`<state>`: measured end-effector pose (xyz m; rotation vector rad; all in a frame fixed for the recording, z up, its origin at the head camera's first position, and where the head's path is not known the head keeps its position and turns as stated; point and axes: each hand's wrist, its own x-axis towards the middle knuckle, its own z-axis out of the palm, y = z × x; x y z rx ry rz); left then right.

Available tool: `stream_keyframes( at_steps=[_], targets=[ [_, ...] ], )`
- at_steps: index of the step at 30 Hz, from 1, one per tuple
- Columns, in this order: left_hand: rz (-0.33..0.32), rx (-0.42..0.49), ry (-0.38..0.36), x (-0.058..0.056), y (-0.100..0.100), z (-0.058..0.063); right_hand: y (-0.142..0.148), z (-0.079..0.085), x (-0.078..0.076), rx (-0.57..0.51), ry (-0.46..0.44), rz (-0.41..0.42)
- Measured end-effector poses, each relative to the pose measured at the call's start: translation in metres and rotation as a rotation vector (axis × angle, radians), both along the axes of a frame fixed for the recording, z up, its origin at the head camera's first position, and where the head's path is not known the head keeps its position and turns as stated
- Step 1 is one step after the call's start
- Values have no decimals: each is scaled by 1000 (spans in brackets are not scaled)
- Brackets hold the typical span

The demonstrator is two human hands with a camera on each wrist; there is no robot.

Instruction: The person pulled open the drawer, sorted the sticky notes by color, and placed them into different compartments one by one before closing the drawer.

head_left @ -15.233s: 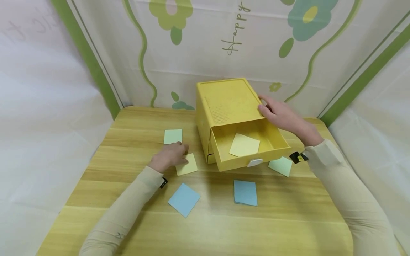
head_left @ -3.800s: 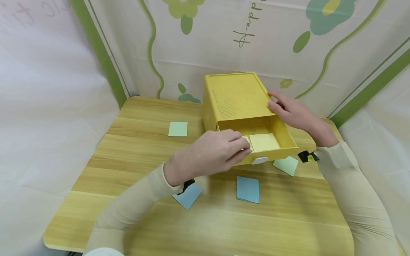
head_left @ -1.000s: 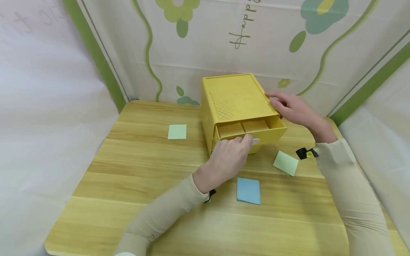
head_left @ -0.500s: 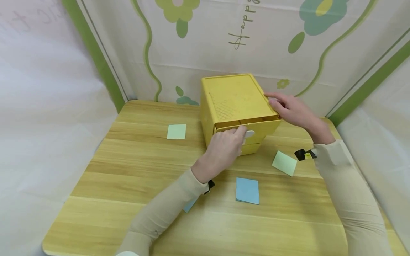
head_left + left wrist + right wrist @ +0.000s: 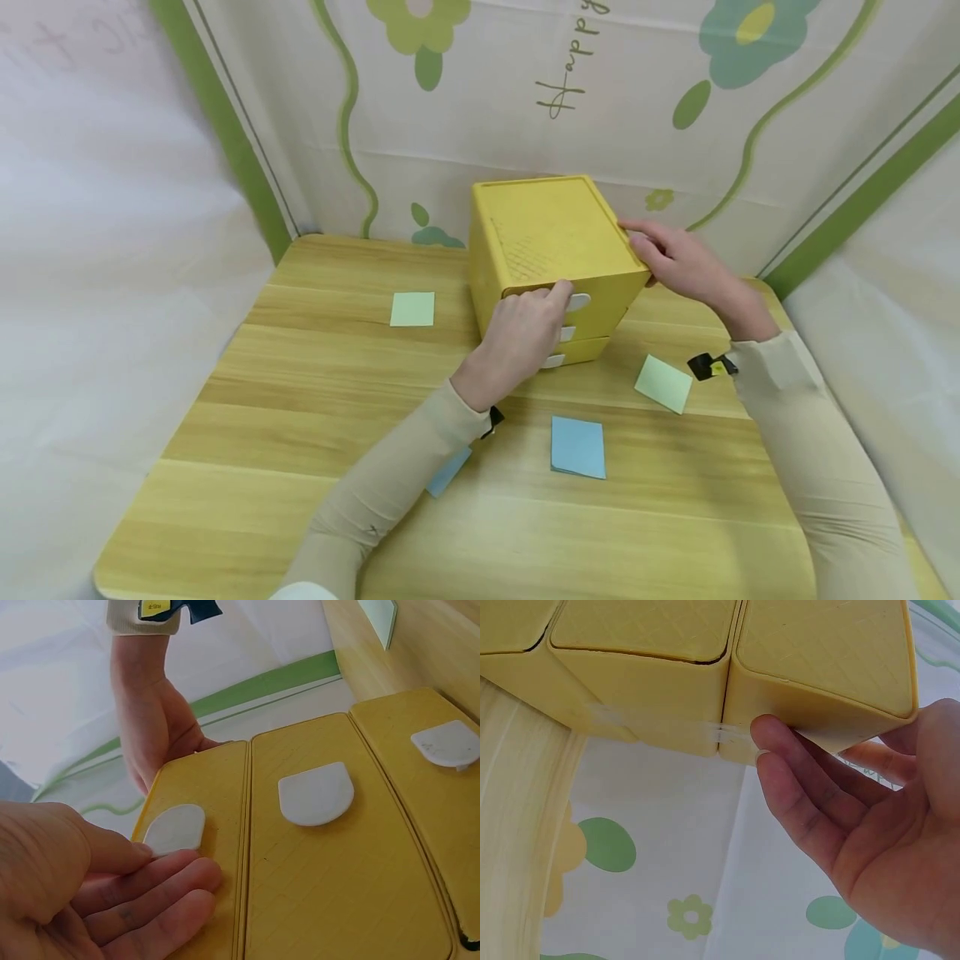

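Observation:
A yellow desktop drawer box (image 5: 551, 229) stands on the wooden table with its drawers pushed in. At the top drawer's front, my left hand (image 5: 521, 333) has its fingertips right beside the white drawer handle (image 5: 178, 827). The left wrist view shows the thumb tip at that handle's edge and the other fingers (image 5: 161, 904) loosely bent against the drawer front. My right hand (image 5: 686, 258) steadies the box at its right upper edge, fingers (image 5: 802, 799) nearly straight along the side wall. The yellow notes are hidden inside the top drawer.
A green sticky note (image 5: 412, 309) lies left of the box, and another green note (image 5: 663, 384) to its right. Nearer the front are a blue pad (image 5: 577, 447) and a second blue note (image 5: 448, 473), partly under my left forearm. A printed curtain (image 5: 450, 108) hangs behind the table.
Two yellow notes have gone into the top drawer, one carried there by my left hand. That hand has since pushed the drawer fully in. My right hand has stayed at the box's edge.

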<state>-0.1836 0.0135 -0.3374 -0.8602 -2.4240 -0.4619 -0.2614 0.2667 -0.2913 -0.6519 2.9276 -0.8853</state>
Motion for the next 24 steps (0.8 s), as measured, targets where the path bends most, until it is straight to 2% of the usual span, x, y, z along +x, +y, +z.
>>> stream_keyframes(
  at_steps=[7,12,20,24],
  targets=[
    [39,-50,12,1,3,0,1,-2,-1,3,21,7],
    [41,-50,20,0,3,2,1,-1,-1,3,25,5],
    [-10,-44,16,0,-1,4,1,1,1,15,14,-14],
    [-34,-40,37,1,-4,3,1,-1,2,13,10,-17]
  ],
)
